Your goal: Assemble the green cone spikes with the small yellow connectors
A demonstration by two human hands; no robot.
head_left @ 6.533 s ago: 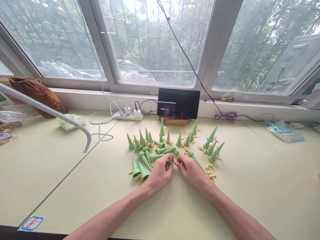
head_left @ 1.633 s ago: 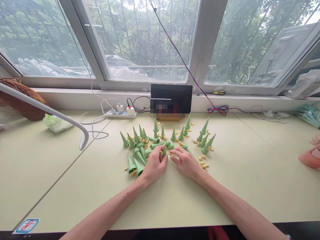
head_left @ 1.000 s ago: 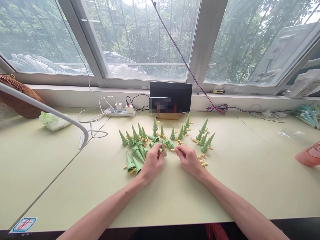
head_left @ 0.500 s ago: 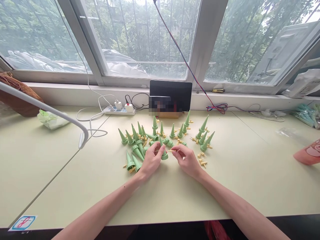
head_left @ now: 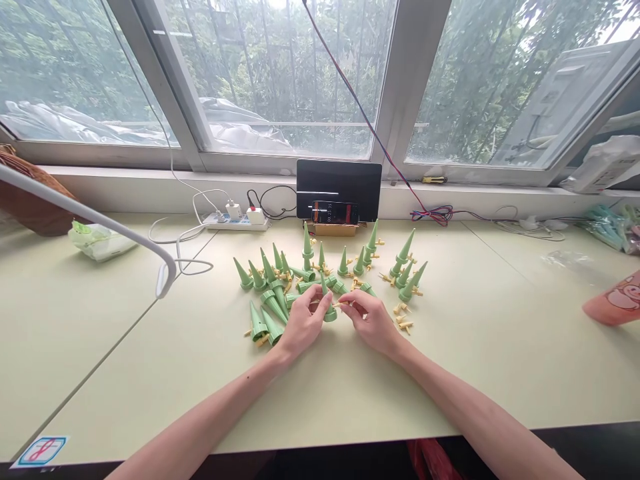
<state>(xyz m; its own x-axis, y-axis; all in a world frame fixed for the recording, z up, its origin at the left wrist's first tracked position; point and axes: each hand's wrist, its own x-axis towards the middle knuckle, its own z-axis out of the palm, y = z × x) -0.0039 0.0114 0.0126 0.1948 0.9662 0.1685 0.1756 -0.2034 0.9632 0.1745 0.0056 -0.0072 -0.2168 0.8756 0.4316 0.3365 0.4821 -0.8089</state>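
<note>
My left hand [head_left: 306,319] is closed around a green plastic watering spike [head_left: 329,313], its tip pointing up and its wide collar at the bottom. Between the thumb and fingertips of my right hand [head_left: 369,313] is a small yellow valve [head_left: 341,304], largely covered by the fingers. The valve's thin end meets the side of the spike near the collar; how far in it sits I cannot tell. Beyond my hands stand several green spikes [head_left: 410,283] fitted with yellow valves. More spikes [head_left: 274,305] lie on their sides by my left hand. Loose yellow valves [head_left: 404,325] lie right of my right hand.
At the back, a phone [head_left: 335,212] leans against a dark tablet [head_left: 360,183]. A white power strip [head_left: 237,223] with cables is behind on the left, near a white lamp arm [head_left: 125,233]. A pink cup [head_left: 613,300] lies at the right edge of the pale table [head_left: 500,360].
My right hand has moved slightly left, bringing the yellow valve against the side of the spike. My left hand keeps its hold. The whole view has shifted a little.
</note>
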